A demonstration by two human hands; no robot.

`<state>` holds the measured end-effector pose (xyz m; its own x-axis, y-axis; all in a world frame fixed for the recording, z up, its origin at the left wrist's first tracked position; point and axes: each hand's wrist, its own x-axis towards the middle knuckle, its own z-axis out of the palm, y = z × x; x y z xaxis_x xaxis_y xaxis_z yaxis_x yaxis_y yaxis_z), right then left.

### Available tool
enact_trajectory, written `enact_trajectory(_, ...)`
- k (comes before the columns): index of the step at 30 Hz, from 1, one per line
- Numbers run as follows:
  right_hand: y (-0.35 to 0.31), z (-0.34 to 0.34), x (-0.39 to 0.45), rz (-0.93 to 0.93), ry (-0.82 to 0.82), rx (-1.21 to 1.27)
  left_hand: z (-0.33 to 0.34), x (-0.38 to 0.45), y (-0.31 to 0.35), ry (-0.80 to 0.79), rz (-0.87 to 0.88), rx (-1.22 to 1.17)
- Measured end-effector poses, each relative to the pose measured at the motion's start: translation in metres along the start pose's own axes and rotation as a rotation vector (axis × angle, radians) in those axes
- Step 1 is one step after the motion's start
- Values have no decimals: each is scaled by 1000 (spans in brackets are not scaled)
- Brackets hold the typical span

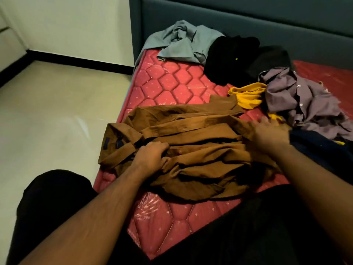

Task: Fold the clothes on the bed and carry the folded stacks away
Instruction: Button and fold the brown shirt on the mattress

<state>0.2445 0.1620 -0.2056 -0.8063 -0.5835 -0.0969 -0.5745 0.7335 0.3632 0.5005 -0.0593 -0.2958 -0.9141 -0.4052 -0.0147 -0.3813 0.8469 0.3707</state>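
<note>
A brown button shirt (193, 131) lies spread and rumpled across the near part of the red quilted mattress (168, 81), its collar toward the left edge. My left hand (151, 156) grips a bunch of the shirt's front just below the collar. My right hand (269, 133), blurred, lies on the shirt's right side with fingers curled into the cloth. Unfolded clothes lie beyond: a grey-blue shirt (183, 41), black garments (233, 58), a yellow piece (248, 96), a purple-grey button shirt (303, 104) and a dark navy garment (317, 150).
A teal padded headboard (248, 18) runs along the far side of the bed. Pale tiled floor (53, 111) and a white wall with black skirting lie to the left. My dark-clad legs fill the bottom of the view.
</note>
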Motion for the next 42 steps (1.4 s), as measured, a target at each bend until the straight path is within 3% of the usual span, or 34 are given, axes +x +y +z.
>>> enact_trajectory(2,-64,-5,-13,-367,109,398,0,1,-1,70,42,4)
enact_trajectory(5,-150,-10,-39,-696,27,767,-9,0,-17,180,15,-49)
enact_trajectory(10,-163,24,-35,-630,-103,648,-22,-15,-69,1,-341,82)
enact_trajectory(16,-140,41,-45,-624,-184,634,-28,-25,-44,-4,-304,-159)
enact_trajectory(21,-95,31,-45,-494,-567,424,-18,-75,5,-253,-250,-183)
enact_trajectory(23,-92,26,-49,-470,-491,380,-17,-87,16,-349,-325,-94)
enact_trajectory(24,-95,25,-52,-461,-353,397,-25,-87,19,-337,-376,-14)
enact_trajectory(26,-109,20,-66,-483,12,491,-39,-80,23,-191,-444,176)
enact_trajectory(28,-130,11,-85,-608,248,591,-47,-73,32,-19,-443,231)
enact_trajectory(29,-140,9,-95,-690,258,612,-47,-70,36,7,-450,202)
enact_trajectory(32,-167,12,-112,-807,34,465,-35,-61,39,-56,-502,154)
enact_trajectory(34,-175,17,-112,-809,35,292,-29,-57,34,-79,-505,191)
enact_trajectory(36,-180,19,-109,-819,67,274,-25,-55,26,-43,-495,153)
enact_trajectory(38,-179,24,-105,-833,141,405,-26,-55,18,59,-443,5)
enact_trajectory(42,-165,23,-99,-859,159,897,-33,-58,9,233,-276,-485)
